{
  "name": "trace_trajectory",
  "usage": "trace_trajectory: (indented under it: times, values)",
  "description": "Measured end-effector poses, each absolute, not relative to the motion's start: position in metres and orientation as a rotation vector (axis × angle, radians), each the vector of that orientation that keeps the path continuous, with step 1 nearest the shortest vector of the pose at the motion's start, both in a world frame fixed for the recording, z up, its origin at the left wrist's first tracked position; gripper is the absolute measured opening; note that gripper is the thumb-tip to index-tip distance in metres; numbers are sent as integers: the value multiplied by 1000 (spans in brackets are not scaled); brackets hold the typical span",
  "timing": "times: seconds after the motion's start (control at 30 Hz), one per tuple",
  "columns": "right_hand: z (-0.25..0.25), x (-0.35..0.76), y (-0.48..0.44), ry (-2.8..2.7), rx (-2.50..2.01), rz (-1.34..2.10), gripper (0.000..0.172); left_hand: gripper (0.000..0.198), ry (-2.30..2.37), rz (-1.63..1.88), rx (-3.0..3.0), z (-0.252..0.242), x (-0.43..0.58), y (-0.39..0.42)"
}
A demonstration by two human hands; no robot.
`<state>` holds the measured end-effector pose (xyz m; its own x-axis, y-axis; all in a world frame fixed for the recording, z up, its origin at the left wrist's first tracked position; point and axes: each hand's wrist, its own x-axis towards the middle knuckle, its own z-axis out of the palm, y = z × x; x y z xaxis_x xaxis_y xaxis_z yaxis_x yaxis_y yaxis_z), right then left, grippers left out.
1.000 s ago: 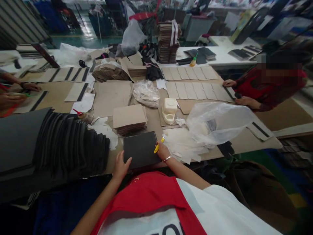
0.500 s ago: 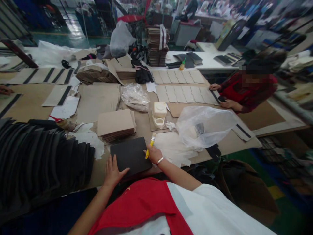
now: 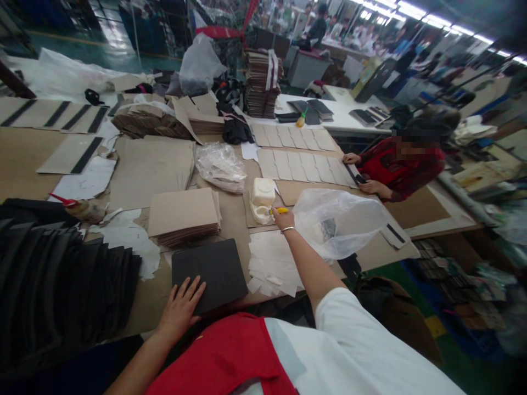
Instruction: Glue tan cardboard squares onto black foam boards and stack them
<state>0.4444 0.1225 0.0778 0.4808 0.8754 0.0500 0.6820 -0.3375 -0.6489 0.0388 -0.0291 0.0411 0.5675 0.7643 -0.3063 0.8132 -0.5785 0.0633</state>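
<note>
My left hand (image 3: pixel 181 307) lies flat, fingers outstretched, on the lower left part of a black rectangular panel (image 3: pixel 214 271) at the table's near edge. In my right hand (image 3: pixel 283 218) is a paintbrush with a yellow handle (image 3: pixel 282 210). Its bristle end is at the round opening of a whitish container (image 3: pixel 261 213), and I cannot make out how deep it dips. The container's taller, block-shaped part (image 3: pixel 264 191) stands just behind that opening. Left of it, behind the black panel, sits a stack of beige boards (image 3: pixel 184 213).
Many black curved pieces (image 3: pixel 61 291) are piled at the left. A clear plastic bag (image 3: pixel 346 219) and white paper sheets (image 3: pixel 274 263) lie on the right. Across the table, a co-worker (image 3: pixel 395 164) handles a board with a black strip. A red-tipped bottle (image 3: pixel 82 210) lies left.
My right hand has moved forward from the black panel's right edge to the whitish container, carrying the paintbrush. My left hand stays on the panel, its fingers closer together. The view has shifted somewhat.
</note>
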Motion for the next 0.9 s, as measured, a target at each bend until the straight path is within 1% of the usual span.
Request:
trace_trajectory:
  times: [0.1, 0.17, 0.23, 0.3, 0.4, 0.47, 0.57, 0.67, 0.9]
  values:
    - [73, 444, 123, -1376, -2180, 309, 35, 74, 1351, -368, 2602, 39, 40, -33]
    - [72, 444, 119, -1580, -2184, 283, 27, 75, 1380, -377, 2600, 38, 41, -35]
    - [73, 444, 114, -1762, -2148, 303, 22, 75, 1418, -387, 2585, 36, 41, -37]
    - [74, 446, 109, -1776, -2129, 294, 23, 74, 1465, -393, 2551, 35, 41, -39]
    - [74, 446, 103, -1609, -2151, 264, 24, 76, 1500, -390, 2510, 33, 40, -39]
    - [71, 445, 102, -1512, -2178, 318, 25, 78, 1488, -377, 2505, 31, 39, -39]
    - [65, 444, 108, -1334, -2242, 452, 32, 76, 1472, -337, 2501, 29, 38, -39]
    - [61, 447, 122, -1246, -2282, 515, 38, 74, 1483, -256, 2508, 27, 36, -40]
    - [64, 449, 148, -1384, -2322, 472, 33, 72, 1555, -48, 2512, 25, 31, -45]
